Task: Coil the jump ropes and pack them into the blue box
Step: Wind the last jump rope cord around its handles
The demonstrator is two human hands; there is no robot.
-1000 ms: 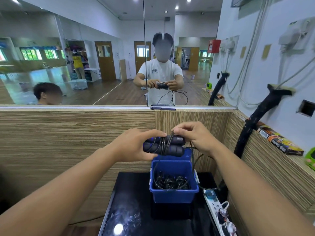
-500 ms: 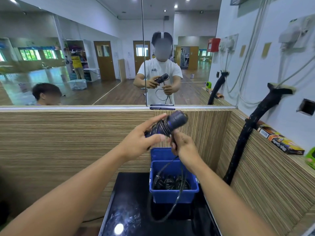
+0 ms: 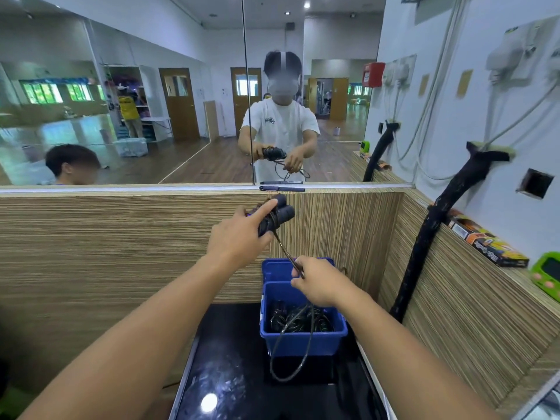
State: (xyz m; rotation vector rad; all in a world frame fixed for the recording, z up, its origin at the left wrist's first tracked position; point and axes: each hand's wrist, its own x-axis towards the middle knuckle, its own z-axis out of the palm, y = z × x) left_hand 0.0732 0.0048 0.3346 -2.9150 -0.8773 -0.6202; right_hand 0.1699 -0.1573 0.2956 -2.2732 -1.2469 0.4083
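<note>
Partly hidden behind the left hand (image 3: 239,241): lower ends of the two handles (image 3: 280,212); windings round them blurred. Lower than half a second ago, the right hand (image 3: 321,283), off the handles and above the box (image 3: 303,342), with rope (image 3: 284,249) taut between. Left curled round both handles, forefinger straight along them. Right pinching the rope, slack loop dangling before the box, over the table (image 3: 236,374). More coils (image 3: 300,321) already inside.
</note>
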